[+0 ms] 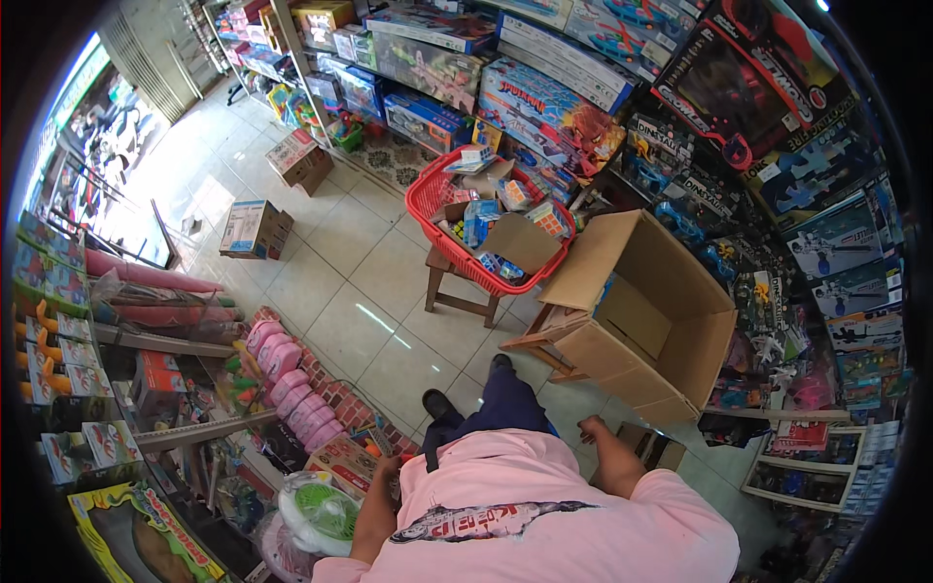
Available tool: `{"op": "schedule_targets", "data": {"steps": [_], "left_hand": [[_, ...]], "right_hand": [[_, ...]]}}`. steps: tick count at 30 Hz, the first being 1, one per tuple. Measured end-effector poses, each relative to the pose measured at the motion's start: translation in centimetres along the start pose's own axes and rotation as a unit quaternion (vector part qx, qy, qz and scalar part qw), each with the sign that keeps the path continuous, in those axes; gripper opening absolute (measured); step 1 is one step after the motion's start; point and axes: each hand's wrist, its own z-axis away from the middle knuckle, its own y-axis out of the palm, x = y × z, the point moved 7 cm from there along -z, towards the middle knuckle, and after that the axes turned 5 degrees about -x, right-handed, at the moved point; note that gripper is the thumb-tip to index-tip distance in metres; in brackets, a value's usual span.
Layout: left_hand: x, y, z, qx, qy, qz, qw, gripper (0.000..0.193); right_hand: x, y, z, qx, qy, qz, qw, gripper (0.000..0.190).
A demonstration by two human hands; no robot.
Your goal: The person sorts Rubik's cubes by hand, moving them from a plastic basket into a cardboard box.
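Observation:
My left hand (388, 466) hangs low beside the pink shirt, near a printed carton and a green-and-white fan (324, 509); whether it holds anything is not clear. On the other side, my right hand (592, 428) hangs with its fingers loosely bent, below the open cardboard box (641, 313); its grip cannot be made out. That large box is tilted, with its opening towards me, on a wooden stool. Beside it a red plastic basket (444, 251) on a small wooden stool (461, 295) holds packaged puzzle cubes, small cartons and loose cardboard.
Two cartons (251, 229) (297, 162) stand on the tiled floor ahead. Shelves of boxed toys line the right and far sides. Pink cases (280, 357) stand along the left shelf edge. A smaller cardboard box (660, 446) is on the floor by my right arm.

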Motion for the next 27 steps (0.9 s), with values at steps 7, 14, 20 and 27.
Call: {"op": "schedule_targets", "data": {"steps": [7, 14, 20, 27], "left_hand": [[0.3, -1.1, -7.7, 0.117, -0.06, 0.068, 0.989, 0.025], [-15.0, -5.1, -11.7, 0.068, 0.041, 0.063, 0.995, 0.035], [-24.1, -8.6, -15.6, 0.076, 0.068, 0.034, 0.994, 0.036], [-31.9, -10.0, -18.6, 0.097, 0.106, -0.024, 0.989, 0.034]], "right_hand": [[11.2, 1.8, 4.5, 0.05, -0.075, 0.001, 0.996, 0.038], [27.1, -0.4, 3.3, -0.007, -0.215, 0.029, 0.976, 0.029], [36.9, -1.0, 4.3, -0.025, -0.299, -0.144, 0.943, 0.028], [35.2, -1.3, 5.6, 0.004, -0.227, -0.188, 0.955, 0.031]]}}
